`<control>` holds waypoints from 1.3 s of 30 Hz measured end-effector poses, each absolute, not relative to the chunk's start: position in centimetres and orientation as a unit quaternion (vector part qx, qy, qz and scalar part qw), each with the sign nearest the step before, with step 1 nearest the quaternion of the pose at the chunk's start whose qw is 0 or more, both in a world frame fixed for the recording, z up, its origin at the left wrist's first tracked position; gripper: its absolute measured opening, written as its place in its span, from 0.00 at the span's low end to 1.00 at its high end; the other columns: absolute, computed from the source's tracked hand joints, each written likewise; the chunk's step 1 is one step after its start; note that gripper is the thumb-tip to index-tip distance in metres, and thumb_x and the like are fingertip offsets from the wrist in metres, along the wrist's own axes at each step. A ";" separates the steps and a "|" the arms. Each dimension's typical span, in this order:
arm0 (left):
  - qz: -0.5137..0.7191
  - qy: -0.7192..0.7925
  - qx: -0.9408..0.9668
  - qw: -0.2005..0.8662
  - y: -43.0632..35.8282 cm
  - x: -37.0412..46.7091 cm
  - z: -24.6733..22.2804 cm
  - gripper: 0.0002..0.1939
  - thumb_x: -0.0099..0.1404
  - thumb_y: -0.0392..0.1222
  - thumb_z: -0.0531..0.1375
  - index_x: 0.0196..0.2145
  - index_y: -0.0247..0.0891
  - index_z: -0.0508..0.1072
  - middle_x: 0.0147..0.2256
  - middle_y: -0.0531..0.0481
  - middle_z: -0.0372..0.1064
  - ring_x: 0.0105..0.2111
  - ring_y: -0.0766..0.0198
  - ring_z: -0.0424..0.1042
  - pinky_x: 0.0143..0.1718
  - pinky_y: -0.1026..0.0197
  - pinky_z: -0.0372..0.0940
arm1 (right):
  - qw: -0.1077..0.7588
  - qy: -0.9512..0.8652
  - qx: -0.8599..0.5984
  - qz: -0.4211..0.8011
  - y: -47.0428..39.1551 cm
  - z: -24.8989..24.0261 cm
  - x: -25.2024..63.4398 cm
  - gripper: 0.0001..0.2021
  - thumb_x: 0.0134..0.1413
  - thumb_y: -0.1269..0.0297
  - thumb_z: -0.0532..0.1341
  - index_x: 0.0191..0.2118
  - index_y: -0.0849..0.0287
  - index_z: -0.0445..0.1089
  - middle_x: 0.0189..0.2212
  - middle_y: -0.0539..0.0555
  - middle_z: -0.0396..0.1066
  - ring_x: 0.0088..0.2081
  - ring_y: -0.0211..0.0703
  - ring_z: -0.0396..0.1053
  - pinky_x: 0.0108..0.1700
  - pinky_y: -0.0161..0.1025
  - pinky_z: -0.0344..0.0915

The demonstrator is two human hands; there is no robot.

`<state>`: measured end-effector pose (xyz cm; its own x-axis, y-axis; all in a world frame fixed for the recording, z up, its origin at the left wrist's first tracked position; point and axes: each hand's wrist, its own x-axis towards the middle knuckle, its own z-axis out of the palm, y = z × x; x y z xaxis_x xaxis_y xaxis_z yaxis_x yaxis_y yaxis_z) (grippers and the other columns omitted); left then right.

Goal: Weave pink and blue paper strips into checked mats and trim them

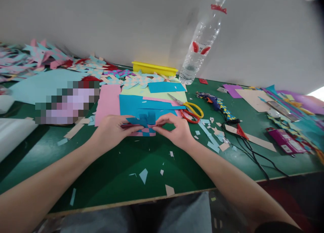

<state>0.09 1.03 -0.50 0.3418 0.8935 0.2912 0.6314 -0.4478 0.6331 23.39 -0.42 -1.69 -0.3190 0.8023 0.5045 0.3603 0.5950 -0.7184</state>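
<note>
A small woven piece of blue and pink paper strips [147, 131] is held between both hands, just above the green table. My left hand [115, 126] pinches its left side, with thumb in front and fingers behind. At the right edge, the fingertips of my right hand [174, 127] are pressed together on a blue strip. Behind the hands lie a blue paper sheet [129, 103] and a pink paper sheet [108, 99]. Scissors [191, 111] with yellow and red handles lie partly open just beyond my right hand.
A tilted plastic bottle [199, 44] leans on the wall beside a yellow folded strip [154, 69]. Paper scraps [143, 175] litter the green table [101, 179]. At right are a glue gun [215, 103], black cable [250, 152] and purple pack [286, 140]. Woven paper [44, 54] is heaped at left.
</note>
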 end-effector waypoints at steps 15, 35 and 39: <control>0.330 0.504 0.757 0.254 0.7 0.2 0.7 0.17 0.59 0.58 0.62 0.34 0.43 0.80 0.32 0.51 0.79 0.31 0.58 0.77 0.35 0.61 0.71 | 0.392 -0.728 -0.444 0.345 0.1 -1.2 23.4 0.14 0.54 0.53 0.63 0.26 0.59 0.72 0.27 0.51 0.72 0.32 0.40 0.69 0.35 0.37 0.66; 0.319 0.426 0.811 0.243 0.6 0.3 0.0 0.17 0.62 0.58 0.59 0.34 0.45 0.81 0.34 0.52 0.79 0.35 0.57 0.78 0.35 0.62 0.71 | 0.382 -0.722 -0.426 0.389 -0.7 0.3 23.5 0.11 0.54 0.55 0.64 0.29 0.57 0.76 0.25 0.49 0.74 0.28 0.39 0.72 0.29 0.34 0.66; 0.316 0.431 0.809 0.244 0.5 0.2 0.1 0.18 0.63 0.58 0.59 0.34 0.45 0.81 0.33 0.51 0.79 0.33 0.57 0.78 0.34 0.62 0.71 | 0.378 -0.722 -0.430 0.389 -0.7 0.6 23.4 0.13 0.53 0.53 0.65 0.29 0.58 0.76 0.24 0.49 0.73 0.27 0.39 0.71 0.29 0.35 0.66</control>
